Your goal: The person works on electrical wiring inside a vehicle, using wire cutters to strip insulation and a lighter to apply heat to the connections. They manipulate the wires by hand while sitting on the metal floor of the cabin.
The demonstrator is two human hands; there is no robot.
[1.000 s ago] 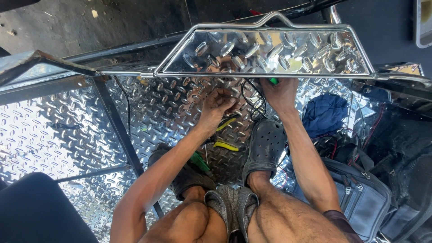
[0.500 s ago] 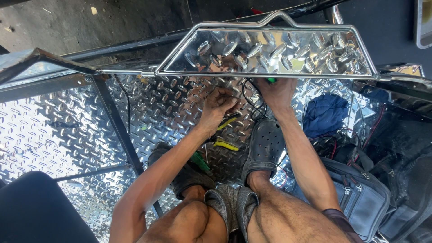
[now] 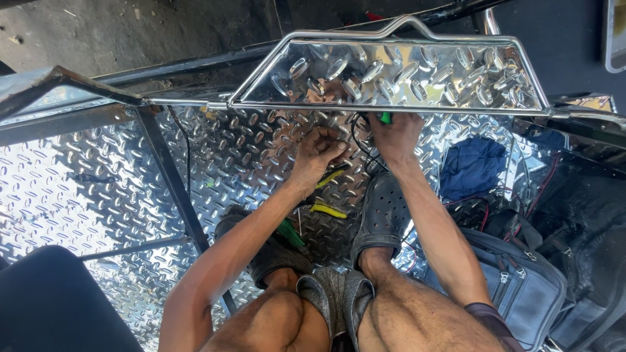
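Centrally, black wires [image 3: 360, 140]: a thin bundle hanging below the lower rail of the chrome-framed panel [image 3: 391, 77], running down between the two hands toward the floor.

Right hand [image 3: 394, 135]: raised to the underside of the panel rail, fingers curled shut around a green-handled tool [image 3: 385, 118], of which only the handle tip shows above the knuckles. The wires pass just beside it on its left.

Left hand [image 3: 319, 148]: fingers bunched together close to the wires, just beside the right hand but apart from it; whether it pinches a wire cannot be told.

Panel: polished diamond-plate sheet in a tubular chrome frame, tilted toward the camera, mirror-bright.

Floor [image 3: 85, 189]: the same diamond-plate metal, crossed by a dark steel bar [image 3: 171, 181] slanting from the panel's left corner toward the knees.

Yellow-handled pliers [image 3: 329, 210]: lying on the floor below the left hand, handles spread. A second green-handled tool [image 3: 291, 235] lies near them, partly under the left forearm.

Grey perforated clogs [image 3: 383, 212]: on both feet, planted on the floor beneath the forearms.

Blue cloth [image 3: 471, 166]: crumpled on the floor to the right of the right arm.

Grey tool bag [image 3: 521, 287]: zipped, with black straps, at the right beside the right knee.

Black seat [image 3: 55, 303]: lower left corner, well apart from the hands.
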